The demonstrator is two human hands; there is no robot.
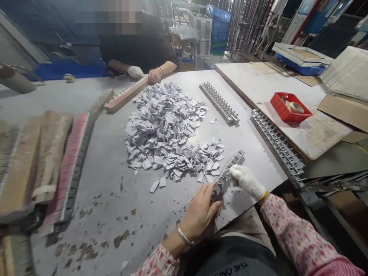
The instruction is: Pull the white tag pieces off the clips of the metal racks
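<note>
My bare left hand [199, 211], with a bangle at the wrist, is wrapped round the near end of a narrow dark metal bar [229, 170] with a rough, notched face. The bar slants away from me over the table's front edge. Along its right side is my right hand [247, 182] in a white knit glove, fingers pinched together close to the bar; whatever is between them is hidden. Just beyond the bar lies a large heap of small pale, flat pieces with pointed ends [169, 130], a few scattered loose at its near side.
Across the table [109, 184], a co-worker's hands [155, 74] hold a long pinkish bar [126, 94]. Metal racks with rows of pegs lie at the right [219, 103] and along the table edge [276, 145]. A red basket [290, 107] sits on a side board. Wooden bars [48, 153] lie left.
</note>
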